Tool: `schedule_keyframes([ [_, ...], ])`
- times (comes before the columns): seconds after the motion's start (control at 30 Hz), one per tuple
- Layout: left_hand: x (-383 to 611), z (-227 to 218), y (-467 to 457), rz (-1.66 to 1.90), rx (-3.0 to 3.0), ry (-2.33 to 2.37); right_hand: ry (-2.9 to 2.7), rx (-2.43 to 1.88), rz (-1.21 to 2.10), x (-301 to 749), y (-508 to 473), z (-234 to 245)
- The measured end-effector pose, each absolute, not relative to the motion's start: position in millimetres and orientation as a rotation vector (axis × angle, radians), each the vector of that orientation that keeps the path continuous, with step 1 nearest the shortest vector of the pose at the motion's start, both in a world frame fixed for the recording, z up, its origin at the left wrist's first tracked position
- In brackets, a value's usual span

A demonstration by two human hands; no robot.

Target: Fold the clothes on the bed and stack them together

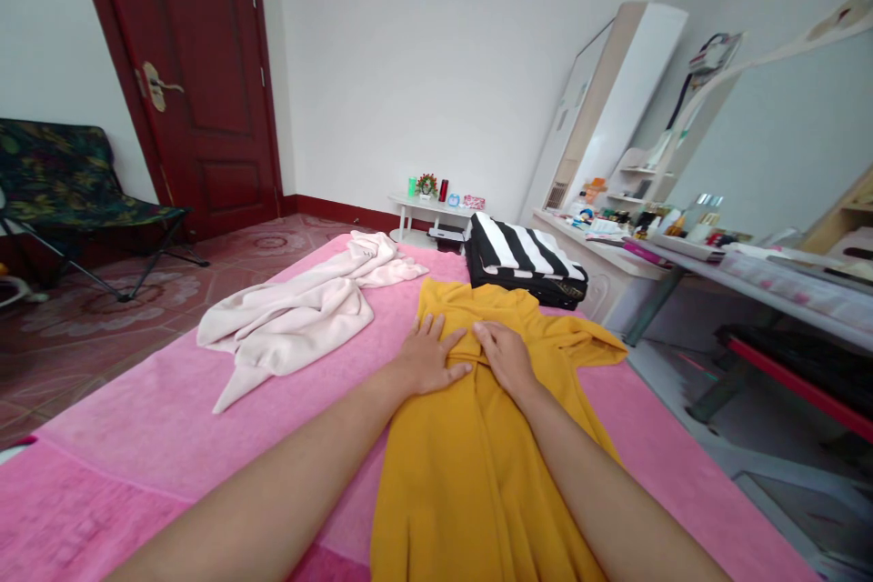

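A mustard-yellow dress (443,473) lies spread lengthwise on the pink bed cover, its short sleeve (593,341) sticking out to the right. My left hand (426,359) rests flat on the left of its waist, fingers spread, holding nothing. At the waist's right side, my right hand (506,359) has its fingers curled in on the cloth, thumb toward the middle. The cloth between the two hands is creased. Part of the dress is hidden under my hands and right forearm.
A crumpled pale pink garment (300,318) lies to the left on the pink cover (156,409). Folded black-and-white striped clothes (525,250) are stacked beyond the dress. A cluttered dressing table (770,277) stands at right, a folding chair (61,177) at left.
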State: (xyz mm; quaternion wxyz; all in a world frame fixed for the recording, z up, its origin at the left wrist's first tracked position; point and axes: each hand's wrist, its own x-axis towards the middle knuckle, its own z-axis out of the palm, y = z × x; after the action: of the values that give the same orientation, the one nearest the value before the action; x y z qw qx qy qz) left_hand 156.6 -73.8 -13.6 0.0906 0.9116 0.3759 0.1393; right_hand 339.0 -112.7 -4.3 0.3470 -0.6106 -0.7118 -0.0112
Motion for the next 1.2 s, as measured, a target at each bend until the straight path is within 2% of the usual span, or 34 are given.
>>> schedule_keyframes([
  [0.13, 159.8, -14.4, -75.8, 0.489, 2.759, 1.071, -1.611, -1.667, -0.095, 355.5, -72.2, 8.7],
  [0.4, 163.0, -5.2, -69.3, 0.533, 2.856, 0.970, -1.506, -1.751, 0.135, 379.2, 21.7, -8.6],
  [0.63, 163.5, 17.9, -32.4, 0.542, 2.738, 0.912, -1.446, -1.796, 0.087, 373.4, 23.0, -23.6],
  [0.77, 179.5, 8.5, 12.2, 0.727, 2.436, 1.180, -1.333, -1.874, 0.010, 369.7, 19.7, -19.8],
  [0.9, 192.3, -9.9, 45.9, 0.814, 2.511, 1.235, -1.190, -2.046, -0.025, 364.9, 15.8, -14.4],
  [1.03, 196.4, -20.1, 54.7, 0.715, 2.715, 1.069, -1.216, -2.117, -0.069, 364.0, 13.9, -15.0],
  [1.2, 202.6, -20.4, 48.6, 0.499, 2.714, 1.232, -1.282, -2.176, -0.074, 366.6, 14.7, -16.6],
])
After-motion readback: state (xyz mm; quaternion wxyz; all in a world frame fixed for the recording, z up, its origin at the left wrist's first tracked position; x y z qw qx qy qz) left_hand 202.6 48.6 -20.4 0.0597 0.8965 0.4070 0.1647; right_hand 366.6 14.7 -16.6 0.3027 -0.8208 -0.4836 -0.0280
